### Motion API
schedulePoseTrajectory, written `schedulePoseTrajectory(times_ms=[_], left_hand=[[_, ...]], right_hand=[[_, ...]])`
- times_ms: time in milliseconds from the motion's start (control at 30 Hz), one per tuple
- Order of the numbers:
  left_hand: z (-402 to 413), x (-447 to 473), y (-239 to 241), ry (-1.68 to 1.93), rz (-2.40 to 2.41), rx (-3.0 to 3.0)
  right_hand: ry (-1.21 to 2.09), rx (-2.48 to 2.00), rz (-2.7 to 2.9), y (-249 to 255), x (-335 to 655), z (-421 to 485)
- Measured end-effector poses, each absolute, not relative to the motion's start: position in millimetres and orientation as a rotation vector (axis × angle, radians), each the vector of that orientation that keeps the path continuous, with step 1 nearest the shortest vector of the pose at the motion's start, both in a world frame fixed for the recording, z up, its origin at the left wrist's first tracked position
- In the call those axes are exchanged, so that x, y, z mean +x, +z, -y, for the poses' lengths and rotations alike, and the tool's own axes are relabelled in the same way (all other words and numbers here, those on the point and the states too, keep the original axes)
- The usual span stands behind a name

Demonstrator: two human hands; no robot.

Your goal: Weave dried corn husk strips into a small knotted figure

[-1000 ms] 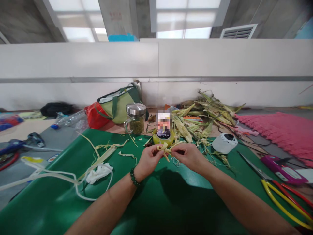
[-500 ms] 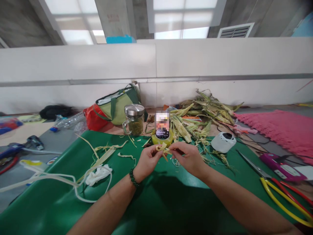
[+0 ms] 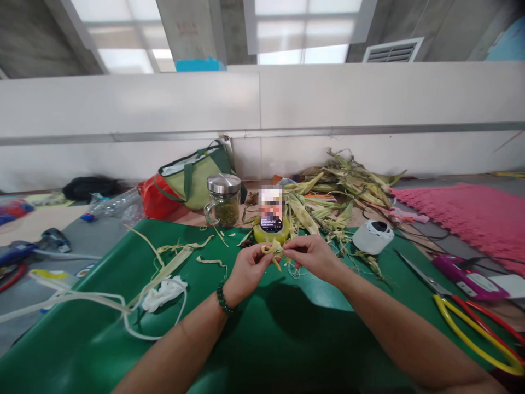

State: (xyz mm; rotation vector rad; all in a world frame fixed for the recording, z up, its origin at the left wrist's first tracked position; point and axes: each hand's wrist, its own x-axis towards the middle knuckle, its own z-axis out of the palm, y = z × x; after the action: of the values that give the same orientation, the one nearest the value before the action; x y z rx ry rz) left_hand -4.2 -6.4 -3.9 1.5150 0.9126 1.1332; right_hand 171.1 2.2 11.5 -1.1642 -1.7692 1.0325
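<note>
Between my two hands is a small looped piece of pale yellow corn husk point(image 3: 274, 248). My left hand point(image 3: 249, 269) pinches it from the left, thumb against fingers, with a tapered end poking out below. On the other side my right hand point(image 3: 314, 257) has its thumb and fingertips closed on the husk's right end. Just beyond the hands a phone point(image 3: 271, 210) stands upright in a yellow roll of tape point(image 3: 262, 234). Behind and to the right lies a heap of dried corn husks point(image 3: 348, 178). Fingertip details are too small to make out.
A lidded glass jar point(image 3: 223, 208) stands at the back left beside a green bag point(image 3: 197, 169). Long scissors point(image 3: 445, 295) lie at right, near a white roll point(image 3: 373, 237) and a purple device point(image 3: 467, 276). White cord point(image 3: 118, 306) and husk strips cover the green mat's left.
Both hands stay in nearly the same place, still pinching the husk. The looped husk has turned slightly between the fingers. The whole view has shifted a little.
</note>
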Motion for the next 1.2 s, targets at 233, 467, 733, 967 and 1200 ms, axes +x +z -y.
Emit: schedulePoseTrajectory(times_ms=[233, 467, 733, 967, 1200], left_hand=[[6.7, -6.9, 0.0, 1.082, -0.907, 1.539], [5.4, -8.6, 0.9, 1.040, -0.878, 1.499], [8.5, -5.9, 0.7, 1.069, -0.893, 1.516], [9.4, -5.7, -0.6, 1.078, -0.899, 1.529], [10.6, -5.4, 2.5, 1.043, -0.883, 1.548]], right_hand=[[0.862, -1.047, 1.895, 10.4, 174.5, -1.6], [0.619, -1.007, 1.999, 8.2, 174.3, -2.2], [0.427, -1.207, 2.016, 9.3, 170.2, 1.7], [0.545, -1.148, 1.984, 8.4, 168.8, 1.1], [0.635, -1.140, 1.869, 7.9, 163.8, 1.8]])
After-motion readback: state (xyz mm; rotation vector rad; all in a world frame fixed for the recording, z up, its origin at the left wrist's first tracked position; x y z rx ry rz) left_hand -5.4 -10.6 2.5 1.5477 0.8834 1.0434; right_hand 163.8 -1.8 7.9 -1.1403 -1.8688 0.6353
